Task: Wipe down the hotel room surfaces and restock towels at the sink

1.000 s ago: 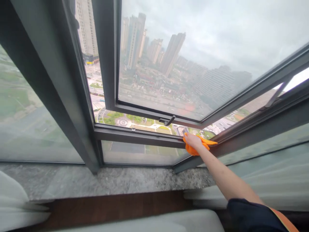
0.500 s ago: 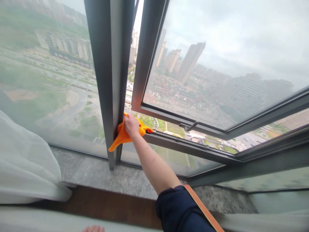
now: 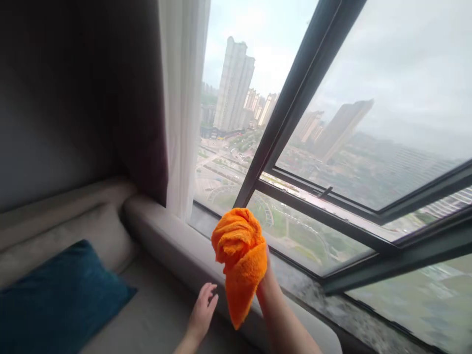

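Observation:
An orange cloth point(image 3: 241, 260), bunched up with one corner hanging down, is held up in front of the window in my right hand point(image 3: 266, 273). The cloth hides most of that hand's fingers. Lower and to the left, my left hand point(image 3: 202, 310) hovers over the sofa with its fingers apart and nothing in them. A dark window frame point(image 3: 287, 108) rises behind the cloth. Right of it, the tilted window sash point(image 3: 332, 199) stands ajar, with a small handle point(image 3: 325, 192) on its lower rail.
A grey sofa point(image 3: 165, 236) fills the lower left, with a teal cushion point(image 3: 62, 300) on it. White and dark curtains point(image 3: 182, 113) hang at the left of the window. A stone sill point(image 3: 298, 275) runs below the glass. High-rise buildings point(image 3: 234, 83) show outside.
My right hand has come away from the window frame's lower corner with the cloth. The view has swung left to the sofa, and my left hand has risen further into sight.

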The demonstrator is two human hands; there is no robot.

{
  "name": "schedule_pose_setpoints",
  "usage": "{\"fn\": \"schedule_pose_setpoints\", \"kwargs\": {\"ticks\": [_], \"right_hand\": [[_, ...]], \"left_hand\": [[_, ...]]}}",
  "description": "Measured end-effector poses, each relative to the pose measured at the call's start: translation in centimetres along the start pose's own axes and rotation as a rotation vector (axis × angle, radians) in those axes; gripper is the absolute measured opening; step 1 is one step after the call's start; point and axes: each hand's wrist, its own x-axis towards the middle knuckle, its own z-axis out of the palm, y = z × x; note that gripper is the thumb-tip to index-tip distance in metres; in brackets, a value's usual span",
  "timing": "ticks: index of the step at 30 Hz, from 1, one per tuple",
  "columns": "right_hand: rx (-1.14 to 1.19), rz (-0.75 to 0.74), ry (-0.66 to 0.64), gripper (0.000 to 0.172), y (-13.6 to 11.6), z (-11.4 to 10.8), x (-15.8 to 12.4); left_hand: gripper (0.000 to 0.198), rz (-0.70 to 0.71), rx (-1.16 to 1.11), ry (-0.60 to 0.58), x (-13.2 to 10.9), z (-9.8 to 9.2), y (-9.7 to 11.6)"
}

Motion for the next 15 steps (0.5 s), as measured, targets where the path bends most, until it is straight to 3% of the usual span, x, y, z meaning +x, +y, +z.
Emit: {"fn": "schedule_pose_setpoints", "kwargs": {"ticks": [2, 4, 7, 9, 12, 15], "right_hand": [[0.128, 0.132, -0.003, 0.031, 8.0, 6.0, -3.5], [0.196, 0.317, -0.040, 0.031, 15.4, 12.9, -6.5], [0.229, 0.609, -0.194, 0.038, 24.4, 24.1, -9.9], [0.192, 0.790, -0.321, 0.044, 28.5, 31.4, -11.7], [0.122, 0.885, -0.475, 0.043, 32.4, 40.4, -13.7], [0.058, 0.873, -0.553, 0.043, 34.6, 46.6, -14.5]], "left_hand": [[0.061, -0.077, -0.144, 0.013, -8.3, -7.0, -1.4], [0.067, -0.185, -0.221, 0.093, -17.0, -15.7, -2.9], [0.082, -0.331, -0.341, 0.371, -29.2, -29.0, -3.8], [0.087, -0.362, -0.470, 0.585, -35.8, -36.2, -2.8], [0.093, -0.334, -0.662, 0.838, -42.4, -43.7, 0.1], [0.091, -0.266, -0.510, 1.076, -45.6, -48.6, 2.8]]}}
